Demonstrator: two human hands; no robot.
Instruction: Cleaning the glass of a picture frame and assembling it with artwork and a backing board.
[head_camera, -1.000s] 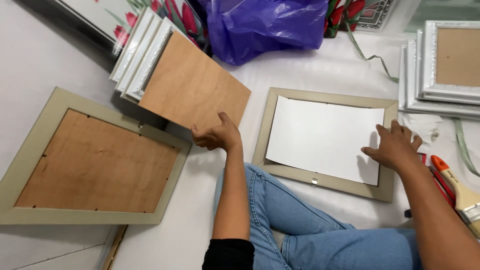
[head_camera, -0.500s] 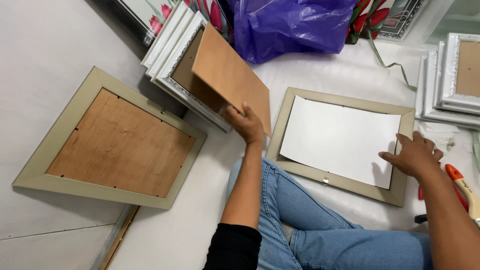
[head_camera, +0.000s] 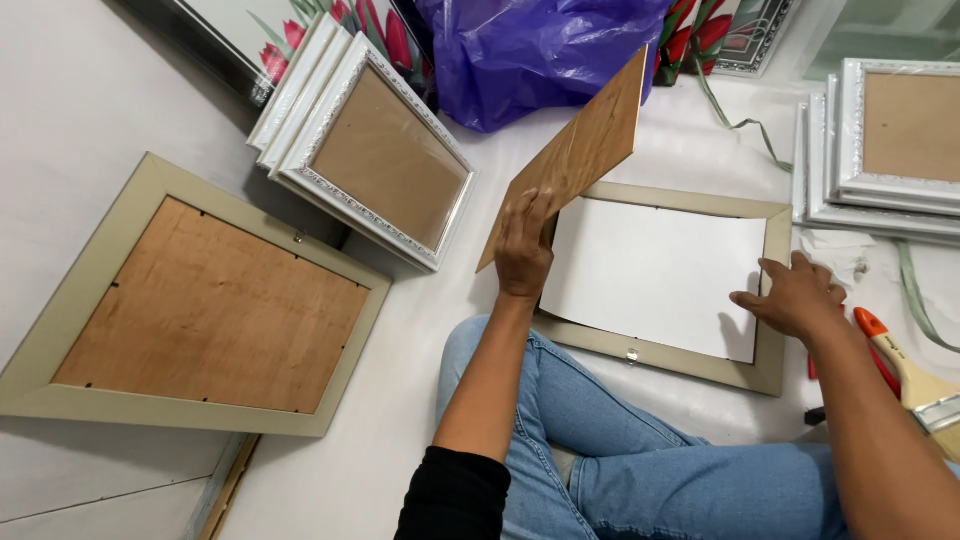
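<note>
**Backing board over open frame**

Backing board (head_camera: 578, 150): thin brown wood sheet, tilted above beige frame (head_camera: 775, 290), pinched at lower edge by left hand (head_camera: 524, 250). Frame holding white paper sheet (head_camera: 655, 272). Right hand (head_camera: 795, 295) flat, fingers spread, pressing paper's right edge.

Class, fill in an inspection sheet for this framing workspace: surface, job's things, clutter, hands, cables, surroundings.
Surface: white floor, person seated on it.
Job's things: beige frame face down, white sheet inside; wooden backing board tilted above it.
Clutter: purple plastic bag; paintbrush; green ribbon.
Hands: left hand grips the board; right hand rests on the sheet's corner.
Cables: nothing seen.
Surroundings: second beige frame; white ornate frames; another stack.
</note>
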